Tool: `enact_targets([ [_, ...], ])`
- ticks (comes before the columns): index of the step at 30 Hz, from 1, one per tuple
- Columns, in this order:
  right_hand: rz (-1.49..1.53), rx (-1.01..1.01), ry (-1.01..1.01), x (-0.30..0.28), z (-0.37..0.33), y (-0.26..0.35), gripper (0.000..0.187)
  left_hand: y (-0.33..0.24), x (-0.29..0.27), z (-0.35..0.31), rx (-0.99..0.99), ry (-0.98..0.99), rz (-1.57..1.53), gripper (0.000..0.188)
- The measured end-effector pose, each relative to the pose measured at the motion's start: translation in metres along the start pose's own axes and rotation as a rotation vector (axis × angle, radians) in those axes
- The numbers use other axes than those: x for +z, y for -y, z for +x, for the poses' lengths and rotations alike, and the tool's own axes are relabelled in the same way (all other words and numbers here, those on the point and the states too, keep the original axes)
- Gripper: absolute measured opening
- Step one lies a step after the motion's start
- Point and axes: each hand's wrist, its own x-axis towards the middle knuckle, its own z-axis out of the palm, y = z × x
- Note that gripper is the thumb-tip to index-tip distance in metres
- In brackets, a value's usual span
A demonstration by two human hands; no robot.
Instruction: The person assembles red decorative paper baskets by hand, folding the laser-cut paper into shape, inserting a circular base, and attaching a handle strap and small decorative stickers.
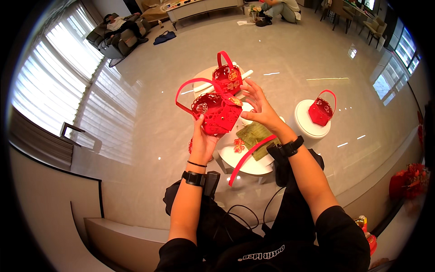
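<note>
In my left hand (204, 140) is a red cut-out basket (217, 119) with a tall looped handle, lifted above a small white table (232, 159) and tilted to the right. My thumb presses its near wall. My right hand (263, 109) is open beside the basket's right side, thumb and fingers spread, apparently holding nothing. A gold tag hangs on the basket's rim. Below lie a green fabric piece (253, 135), a red flower-shaped piece (239, 145) and a loose red strip (249, 158) crossing the table's edge.
Another red basket (232, 86) stands just beyond on a round stand. To the right, a third basket (320, 113) sits on a white stool (312, 129). A black cable (247, 222) hangs by my legs. Far off, one person reclines on a chair and another sits on the floor.
</note>
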Motion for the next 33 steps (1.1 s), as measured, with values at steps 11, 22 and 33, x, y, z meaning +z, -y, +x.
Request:
enact_targets([
  [11,-0.110,0.057,0.104,0.022,-0.008,-0.005,0.098,0.001,-0.006,-0.008,-0.136,0.071,0.154,0.065],
  [22,-0.159,0.020,0.142,0.025,-0.017,0.013,0.084,0.001,-0.007,-0.007,0.284,0.094,0.787,0.083],
  [33,0.298,0.047,-0.348,-0.065,-0.021,0.023,0.054,-0.029,-0.027,-0.009,0.325,-0.033,0.485,0.075],
])
